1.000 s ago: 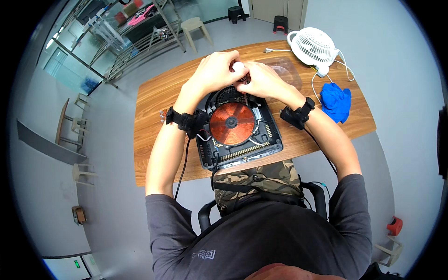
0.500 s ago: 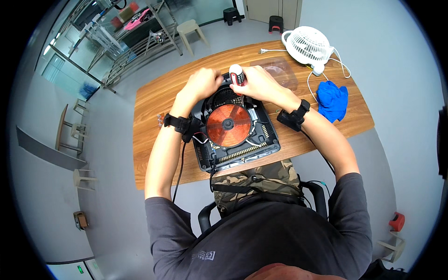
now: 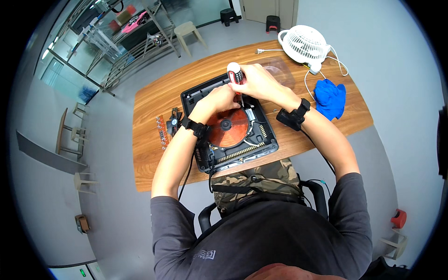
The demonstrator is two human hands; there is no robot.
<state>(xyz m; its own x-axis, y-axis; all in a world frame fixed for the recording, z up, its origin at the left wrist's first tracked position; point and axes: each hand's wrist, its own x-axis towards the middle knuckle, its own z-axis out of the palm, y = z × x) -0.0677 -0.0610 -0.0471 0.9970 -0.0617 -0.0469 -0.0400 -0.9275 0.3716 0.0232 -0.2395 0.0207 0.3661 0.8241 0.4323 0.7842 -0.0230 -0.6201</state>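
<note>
An opened induction cooker [image 3: 267, 142], a black square casing with a round copper coil [image 3: 228, 130] inside, lies at the table's near edge. My right hand [image 3: 259, 83] grips a screwdriver [image 3: 234, 72] with a white, red and black handle, held upright with its shaft pointing down beyond the coil. My left hand [image 3: 223, 99] reaches over the coil's far edge, its fingers bent together beside the shaft. Whether those fingers pinch the shaft or a small part is hidden. White wires lie at the coil's right side.
Left of the casing are a black part [image 3: 174, 122] and a strip of small metal pieces [image 3: 162, 133]. A white fan [image 3: 305, 44] with its cord, a blue cloth [image 3: 330, 99] and a clear plastic tray [image 3: 276, 71] occupy the table's far right. Dark cables hang from both wristbands.
My left hand has moved nearer and right, from the casing's far edge to beside the screwdriver shaft. The casing's far left corner now shows. My right hand still grips the screwdriver.
</note>
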